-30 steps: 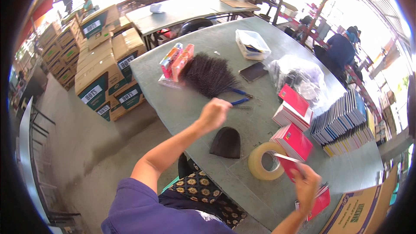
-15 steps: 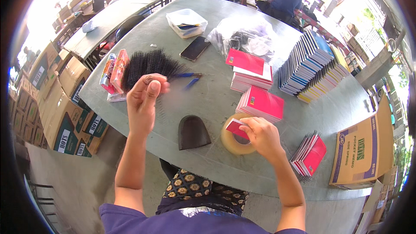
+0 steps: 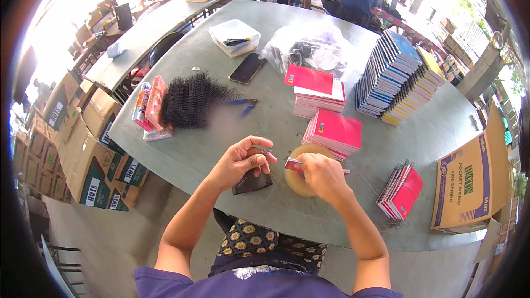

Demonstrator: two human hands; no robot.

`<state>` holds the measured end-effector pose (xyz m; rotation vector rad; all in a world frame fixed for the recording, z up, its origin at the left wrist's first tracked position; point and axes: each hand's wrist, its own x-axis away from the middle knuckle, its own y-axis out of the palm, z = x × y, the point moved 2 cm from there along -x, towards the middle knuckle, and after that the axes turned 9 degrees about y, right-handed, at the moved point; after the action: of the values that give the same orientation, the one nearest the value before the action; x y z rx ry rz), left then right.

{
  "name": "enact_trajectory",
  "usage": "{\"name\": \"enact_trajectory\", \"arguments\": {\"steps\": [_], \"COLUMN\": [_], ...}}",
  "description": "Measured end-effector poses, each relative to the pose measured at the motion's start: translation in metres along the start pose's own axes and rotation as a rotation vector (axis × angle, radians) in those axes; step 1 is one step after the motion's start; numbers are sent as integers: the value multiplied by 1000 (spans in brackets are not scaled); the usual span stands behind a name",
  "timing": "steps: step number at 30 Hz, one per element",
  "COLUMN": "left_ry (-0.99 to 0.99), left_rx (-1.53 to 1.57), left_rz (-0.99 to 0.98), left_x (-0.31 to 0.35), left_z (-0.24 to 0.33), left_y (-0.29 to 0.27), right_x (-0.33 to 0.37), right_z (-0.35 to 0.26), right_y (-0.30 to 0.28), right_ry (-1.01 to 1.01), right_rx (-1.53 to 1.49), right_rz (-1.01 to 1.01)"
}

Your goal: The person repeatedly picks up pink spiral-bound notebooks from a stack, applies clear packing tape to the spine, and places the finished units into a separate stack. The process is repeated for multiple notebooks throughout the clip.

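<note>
My left hand (image 3: pixel 238 161) is closed in a pinch on a dark wire spiral (image 3: pixel 266 149), little of which shows past the fingertips. It hovers over a dark, round-topped block (image 3: pixel 254 184). My right hand (image 3: pixel 327 175) grips a small red memo notebook (image 3: pixel 293 164), mostly covered by the fingers, above a wide roll of tape (image 3: pixel 298 189). The two hands are close together but apart. A heap of black wire spirals (image 3: pixel 193 99) lies at the left, beside blue-handled pliers (image 3: pixel 247 109).
Stacks of red covers and pages (image 3: pixel 334 130) stand beyond my right hand. Bound red notebooks (image 3: pixel 406 190) and an open carton (image 3: pixel 461 187) are at the right, taller blue and yellow notebook stacks (image 3: pixel 389 72) behind. A phone (image 3: pixel 248 68) and plastic tub (image 3: pixel 234 37) lie farther back.
My left hand has moved right and nearer, from beside the heap of spirals to near the notebook. My right hand stays over the tape roll, with the notebook turned slightly.
</note>
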<state>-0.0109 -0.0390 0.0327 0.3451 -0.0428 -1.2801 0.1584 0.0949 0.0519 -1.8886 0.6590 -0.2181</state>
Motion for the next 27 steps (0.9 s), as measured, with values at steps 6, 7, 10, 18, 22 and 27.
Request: {"name": "enact_trajectory", "arguments": {"steps": [6,7,10,18,22,27], "left_ry": [139,50,-59,227,251,387], "left_rx": [75,-58,-441,-790,-872,-1107], "left_rz": [-37,6,59,130,120,102], "left_x": [5,5,-1,-4,-4,-13], "left_z": [-6,-4,0,-18,-16,-2], "left_y": [-9,-8,11,38,37,40], "right_x": [-4,-3,-2,-1,-2,-1], "right_z": [0,0,7,7,5,1], "right_y": [3,4,4,5,3,4], "right_ry": [17,-18,-36,-11,-34,-103], "right_rx": [-66,-114,-222,-278,-275,-218], "right_rz": [-41,37,99,94,86,131]}}
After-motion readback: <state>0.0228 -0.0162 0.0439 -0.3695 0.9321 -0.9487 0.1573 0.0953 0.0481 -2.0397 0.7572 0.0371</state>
